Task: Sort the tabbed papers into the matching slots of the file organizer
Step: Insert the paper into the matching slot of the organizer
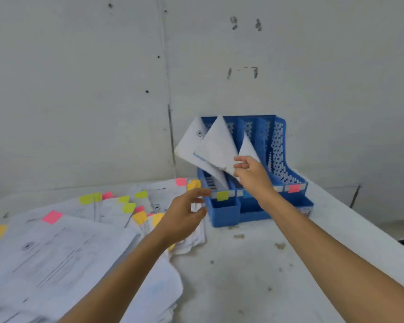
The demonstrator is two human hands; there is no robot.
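Roughly centred in the head view, the right hand [250, 176] pinches the lower right edge of a white sheet of paper [217, 145], thumb above and fingers curled below. The sheet leans up and to the left from that grip, its long axis tilted. Its foot is down inside the blue perforated plastic file organizer [278, 145], near the slot with the yellow label [222, 195]; which slot exactly, I cannot tell. The left hand [184, 213] hovers open, fingers spread and holding nothing, just beside the organizer's front left corner and over the loose pile of white tabbed papers [56, 248] on the white table [254, 276]. I judge it the nearer hand for lifting the next sheet
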